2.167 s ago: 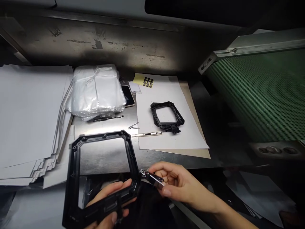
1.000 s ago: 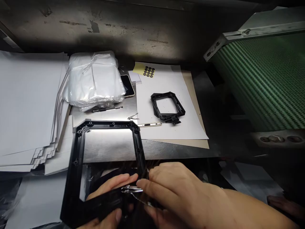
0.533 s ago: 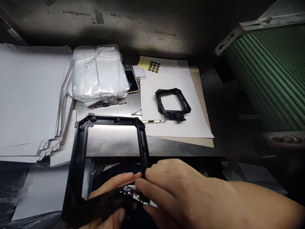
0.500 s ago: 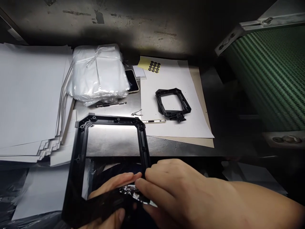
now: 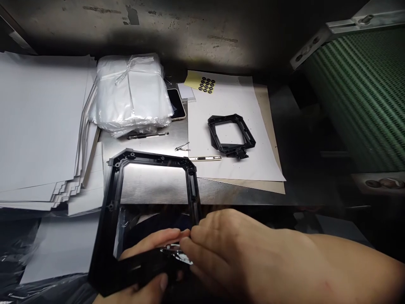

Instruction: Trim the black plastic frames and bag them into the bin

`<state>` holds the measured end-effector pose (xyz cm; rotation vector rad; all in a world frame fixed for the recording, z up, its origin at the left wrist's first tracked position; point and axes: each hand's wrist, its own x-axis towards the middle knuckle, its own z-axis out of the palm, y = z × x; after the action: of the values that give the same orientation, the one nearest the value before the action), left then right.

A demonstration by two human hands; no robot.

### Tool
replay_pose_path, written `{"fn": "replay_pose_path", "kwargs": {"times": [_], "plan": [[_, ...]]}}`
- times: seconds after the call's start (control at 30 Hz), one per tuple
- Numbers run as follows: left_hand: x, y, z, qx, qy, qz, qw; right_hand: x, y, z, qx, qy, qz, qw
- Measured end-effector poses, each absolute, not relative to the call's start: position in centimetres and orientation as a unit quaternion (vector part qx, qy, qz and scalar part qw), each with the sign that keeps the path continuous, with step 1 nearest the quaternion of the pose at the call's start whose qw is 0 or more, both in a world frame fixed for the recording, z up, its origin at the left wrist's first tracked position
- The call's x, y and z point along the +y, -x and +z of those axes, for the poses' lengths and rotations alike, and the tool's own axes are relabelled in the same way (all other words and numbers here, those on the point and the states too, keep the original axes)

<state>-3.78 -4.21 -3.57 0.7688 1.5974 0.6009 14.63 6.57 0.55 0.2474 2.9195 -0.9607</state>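
Note:
A black plastic frame (image 5: pixel 104 228) with cut corners is tilted up in front of me, its window see-through to the bench. My left hand (image 5: pixel 148 291) is closed on its lower bar, thumb in front and fingers behind showing through the window. At the lower right of the frame, my right hand (image 5: pixel 228 249) is closed around a shiny metal nail clipper (image 5: pixel 177 252). The clipper's jaws lie against the bar's edge; its other end is hidden in my fingers. Further back, more black frame parts (image 5: pixel 249 134) lie on white paper (image 5: pixel 265 166).
Bundled clear plastic bags (image 5: pixel 133 93) sit beside a stack of white sheets (image 5: pixel 38 126). Near them are a phone (image 5: pixel 177 105), a pen (image 5: pixel 147 135), another small clipper (image 5: pixel 182 147), a slim cutter knife (image 5: pixel 205 158) and a sticker sheet (image 5: pixel 193 80). A green belt (image 5: pixel 363 105) stands right.
The frame has shifted slightly right and up in view, with my left hand on it. The clipper has turned a little in my right hand, which stays by the lower bar.

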Motion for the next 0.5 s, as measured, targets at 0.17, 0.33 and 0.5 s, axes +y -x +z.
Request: {"fn": "replay_pose_path", "kwargs": {"times": [0.17,0.33,0.5], "plan": [[-4.3,4.3,-4.1,0.68,-0.316,0.253,0.612,7.0,-15.0,0.4,0.918,-0.1,-0.382,-0.021],[-3.1,3.2,-3.4,0.632,-0.284,0.277,0.666,7.2,-15.8,0.4,0.871,-0.164,-0.457,-0.075],[-1.9,1.5,-1.4,0.604,-0.225,0.362,0.673,6.5,-15.8,0.1,0.933,-0.145,-0.325,-0.053]]}}
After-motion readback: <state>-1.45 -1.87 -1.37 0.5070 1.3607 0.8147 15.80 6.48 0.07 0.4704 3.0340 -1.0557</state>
